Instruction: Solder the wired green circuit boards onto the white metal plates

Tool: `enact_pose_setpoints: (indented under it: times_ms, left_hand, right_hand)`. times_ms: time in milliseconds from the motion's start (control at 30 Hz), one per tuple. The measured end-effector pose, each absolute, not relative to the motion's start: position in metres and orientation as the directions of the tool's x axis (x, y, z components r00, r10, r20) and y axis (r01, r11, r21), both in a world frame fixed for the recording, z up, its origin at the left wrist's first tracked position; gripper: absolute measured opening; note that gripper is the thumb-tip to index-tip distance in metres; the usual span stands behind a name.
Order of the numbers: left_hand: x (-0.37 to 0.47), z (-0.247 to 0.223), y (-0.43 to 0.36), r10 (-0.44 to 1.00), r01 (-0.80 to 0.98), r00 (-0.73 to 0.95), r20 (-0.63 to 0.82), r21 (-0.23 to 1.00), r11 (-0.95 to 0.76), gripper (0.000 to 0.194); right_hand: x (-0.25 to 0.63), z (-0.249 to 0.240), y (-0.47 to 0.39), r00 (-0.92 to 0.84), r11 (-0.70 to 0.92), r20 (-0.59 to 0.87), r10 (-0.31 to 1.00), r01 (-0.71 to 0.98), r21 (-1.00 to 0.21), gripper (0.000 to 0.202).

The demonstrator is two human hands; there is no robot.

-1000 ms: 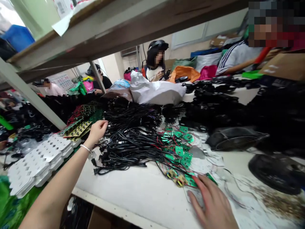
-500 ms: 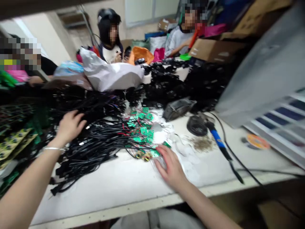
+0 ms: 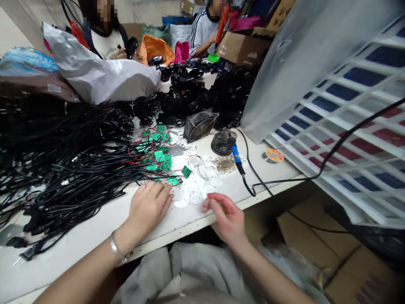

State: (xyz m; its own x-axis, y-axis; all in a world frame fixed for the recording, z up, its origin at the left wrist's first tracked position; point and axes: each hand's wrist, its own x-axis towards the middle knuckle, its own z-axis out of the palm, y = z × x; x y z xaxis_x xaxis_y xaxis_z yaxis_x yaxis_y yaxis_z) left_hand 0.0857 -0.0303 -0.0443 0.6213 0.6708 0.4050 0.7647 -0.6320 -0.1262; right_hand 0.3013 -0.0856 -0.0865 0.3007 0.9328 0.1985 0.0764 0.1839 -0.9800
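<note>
Green boards (image 3: pixel 159 156) look light, fragile, best edge-held; left fingers (image 3: pixel 162 193) lie together, right fingers (image 3: pixel 224 200) curl; holds unclear.

The left hand (image 3: pixel 148 207) and right hand (image 3: pixel 228 217) are ungloved, and the left forearm (image 3: pixel 84 270) and right forearm (image 3: pixel 268 272) are bare as far as they show. A shiny silver-coloured bangle (image 3: pixel 116 247), smooth and rounded, circles the left wrist, with a small detail near its underside too indistinct to make out. Loose, light grey clothing (image 3: pixel 190 274) covers the lap in soft, shaded folds and creases.
</note>
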Motion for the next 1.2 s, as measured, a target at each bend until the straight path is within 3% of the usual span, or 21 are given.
enact_pose_setpoints:
  times_ms: [100,200,300,400,533,600,667,800,900,1033,1100,1200]
  left_hand:
    - [0.113,-0.04,-0.02,0.815,0.834,0.55,0.183,-0.181,-0.522,0.029]
    - [0.126,-0.039,-0.016,0.907,0.894,0.421,0.026,-0.178,-0.41,0.034]
    - [0.116,-0.042,-0.022,0.92,0.921,0.384,0.079,-0.103,-0.375,0.026]
    - [0.101,-0.047,-0.041,0.888,0.93,0.351,0.296,0.002,-0.368,0.027]
    - [0.114,-0.058,-0.07,0.669,0.803,0.506,0.544,-0.016,-0.595,0.029]
    - [0.132,-0.066,-0.074,0.585,0.725,0.614,0.53,-0.086,-0.683,0.026]
    - [0.148,-0.075,-0.069,0.59,0.717,0.648,0.481,-0.126,-0.685,0.025]
    - [0.163,-0.083,-0.058,0.604,0.701,0.684,0.409,-0.141,-0.699,0.016]
    - [0.161,-0.081,-0.066,0.58,0.681,0.69,0.434,-0.117,-0.723,0.012]
    - [0.148,-0.071,-0.078,0.629,0.711,0.564,0.535,0.073,-0.7,0.022]
    - [0.14,-0.061,-0.073,0.736,0.807,0.413,0.537,0.158,-0.569,0.027]
    - [0.136,-0.045,-0.05,0.919,0.949,0.178,0.353,0.185,-0.254,0.034]
  right_hand:
    - [0.313,-0.088,-0.08,0.471,0.049,-0.025,0.882,-0.145,-0.988,0.023]
    - [0.324,-0.083,-0.066,0.551,0.127,-0.006,0.835,-0.202,-0.971,0.042]
    - [0.333,-0.079,-0.049,0.595,0.196,0.066,0.801,-0.156,-0.968,0.064]
    - [0.341,-0.079,-0.028,0.594,0.207,0.189,0.782,0.039,-0.978,0.078]
    - [0.356,-0.076,0.0,0.52,0.133,0.37,0.769,0.437,-0.89,0.06]
    - [0.362,-0.072,0.005,0.475,0.112,0.442,0.761,0.575,-0.81,0.043]
    - [0.366,-0.067,0.0,0.465,0.127,0.488,0.739,0.614,-0.779,0.037]
    - [0.364,-0.061,-0.037,0.515,0.216,0.479,0.711,0.488,-0.845,0.035]
    - [0.355,-0.064,-0.07,0.609,0.337,0.46,0.646,0.314,-0.888,0.027]
    - [0.335,-0.08,-0.098,0.661,0.34,0.339,0.67,0.133,-0.931,0.024]
    - [0.326,-0.092,-0.104,0.632,0.33,0.32,0.706,0.106,-0.938,0.017]
    - [0.316,-0.108,-0.104,0.545,0.382,0.38,0.747,0.116,-0.917,0.021]
